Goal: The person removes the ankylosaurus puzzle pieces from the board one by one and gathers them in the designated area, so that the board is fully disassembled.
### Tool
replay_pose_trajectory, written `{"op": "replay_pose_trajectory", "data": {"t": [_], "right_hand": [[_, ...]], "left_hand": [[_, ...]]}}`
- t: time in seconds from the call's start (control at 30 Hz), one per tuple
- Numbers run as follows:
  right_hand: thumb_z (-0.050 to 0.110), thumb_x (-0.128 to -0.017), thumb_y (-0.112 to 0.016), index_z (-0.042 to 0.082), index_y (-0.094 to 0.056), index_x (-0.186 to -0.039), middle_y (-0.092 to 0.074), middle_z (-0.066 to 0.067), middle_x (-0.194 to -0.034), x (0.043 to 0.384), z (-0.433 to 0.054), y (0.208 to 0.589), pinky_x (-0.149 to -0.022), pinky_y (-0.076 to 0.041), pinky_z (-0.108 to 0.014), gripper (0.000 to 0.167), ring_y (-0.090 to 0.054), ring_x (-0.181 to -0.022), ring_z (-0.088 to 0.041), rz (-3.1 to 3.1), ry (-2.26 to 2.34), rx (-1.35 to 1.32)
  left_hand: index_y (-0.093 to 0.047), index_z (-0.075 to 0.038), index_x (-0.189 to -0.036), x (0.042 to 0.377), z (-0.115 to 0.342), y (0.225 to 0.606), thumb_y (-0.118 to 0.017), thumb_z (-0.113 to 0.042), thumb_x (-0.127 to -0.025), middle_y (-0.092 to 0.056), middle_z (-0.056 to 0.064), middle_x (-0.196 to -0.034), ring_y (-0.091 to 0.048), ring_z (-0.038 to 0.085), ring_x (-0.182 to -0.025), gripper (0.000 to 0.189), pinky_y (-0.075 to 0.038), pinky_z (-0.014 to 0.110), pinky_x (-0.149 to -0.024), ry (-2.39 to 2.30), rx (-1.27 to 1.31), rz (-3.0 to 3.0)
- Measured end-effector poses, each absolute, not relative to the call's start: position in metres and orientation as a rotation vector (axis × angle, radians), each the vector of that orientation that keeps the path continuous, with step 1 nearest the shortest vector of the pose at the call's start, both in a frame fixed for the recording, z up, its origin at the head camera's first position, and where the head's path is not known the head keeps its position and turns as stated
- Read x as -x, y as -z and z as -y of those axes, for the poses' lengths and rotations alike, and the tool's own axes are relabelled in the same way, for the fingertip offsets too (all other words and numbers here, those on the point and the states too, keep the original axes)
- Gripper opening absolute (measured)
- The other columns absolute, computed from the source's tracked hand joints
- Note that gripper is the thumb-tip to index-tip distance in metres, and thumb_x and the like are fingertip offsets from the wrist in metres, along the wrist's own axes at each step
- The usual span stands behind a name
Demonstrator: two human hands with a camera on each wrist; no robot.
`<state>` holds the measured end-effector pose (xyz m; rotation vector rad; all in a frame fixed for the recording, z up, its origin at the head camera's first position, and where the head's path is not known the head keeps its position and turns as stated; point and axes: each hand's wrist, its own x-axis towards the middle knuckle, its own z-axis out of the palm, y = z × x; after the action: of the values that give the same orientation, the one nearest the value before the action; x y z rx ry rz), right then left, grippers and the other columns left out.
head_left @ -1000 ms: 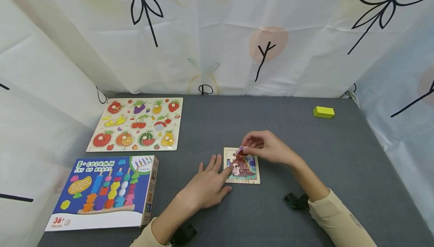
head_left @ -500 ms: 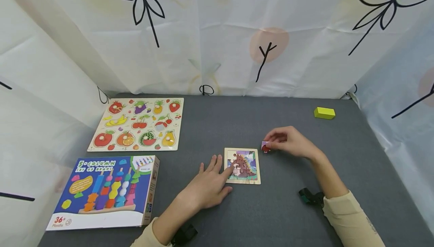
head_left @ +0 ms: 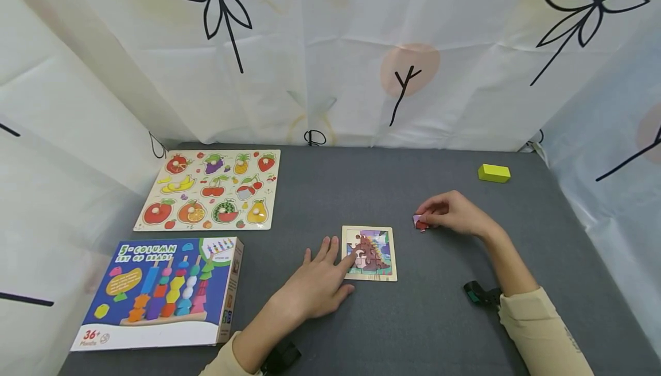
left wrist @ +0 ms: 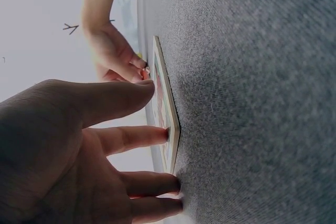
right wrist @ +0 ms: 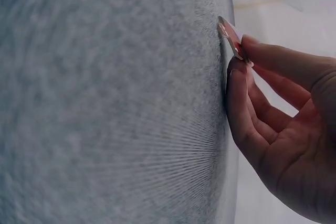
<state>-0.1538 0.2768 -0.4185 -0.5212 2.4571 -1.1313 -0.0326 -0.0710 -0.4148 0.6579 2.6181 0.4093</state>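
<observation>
Between thumb and fingers my right hand (head_left: 458, 213) pinches a small jigsaw piece (head_left: 420, 223), purple and dark red. In the right wrist view the piece (right wrist: 231, 36) tilts close over the grey tabletop. A square wooden jigsaw tray (head_left: 369, 277) lies to the left of that hand, its picture a reddish-brown dinosaur on a purple and green ground. My left hand (head_left: 317, 285) spreads its straight fingers at the tray's left side, one fingertip on the picture. The left wrist view shows the index finger (left wrist: 139, 137) reaching over the rim of the tray.
A fruit knob puzzle board (head_left: 240, 175) lies at the back left. In front of it is a blue bead-set box (head_left: 160, 290). One yellow block (head_left: 493, 173) sits at the back right. White printed curtains (head_left: 335, 77) border the table at the back and sides.
My right hand has lifted the jigsaw piece from the tray's upper left and carried it right, to the table beside the tray. My left hand has stayed put.
</observation>
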Motion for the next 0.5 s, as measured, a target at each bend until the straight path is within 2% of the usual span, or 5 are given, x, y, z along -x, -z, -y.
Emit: {"op": "replay_pose_trajectory", "data": {"t": [0.2,0.5], "right_hand": [[0.009,-0.101,-0.075,-0.002,-0.08,-0.115,-0.083,-0.015,-0.104,0.155,-0.2786,0.4216,-0.075,-0.057,-0.02,0.018,-0.073,-0.084,-0.006,-2.495,1.113,0.501],[0.012,-0.1,-0.078,-0.001,-0.081,-0.116,-0.083,-0.015,-0.105,0.153,-0.2808,0.4214,-0.073,-0.057,-0.021,0.021,-0.073,-0.084,-0.006,-2.535,1.108,0.458]], "left_hand": [[-0.046,-0.021,-0.166,0.0323,0.0707,0.415,-0.067,-0.041,-0.107,-0.028,0.027,-0.177,-0.027,0.044,-0.167,0.066,-0.035,0.073,-0.125,-0.409,-0.651,-2.62],[-0.046,-0.021,-0.166,0.0323,0.071,0.4157,-0.067,-0.04,-0.107,-0.028,0.026,-0.177,-0.027,0.043,-0.167,0.066,-0.034,0.073,-0.126,-0.427,-0.635,-2.614]]}}
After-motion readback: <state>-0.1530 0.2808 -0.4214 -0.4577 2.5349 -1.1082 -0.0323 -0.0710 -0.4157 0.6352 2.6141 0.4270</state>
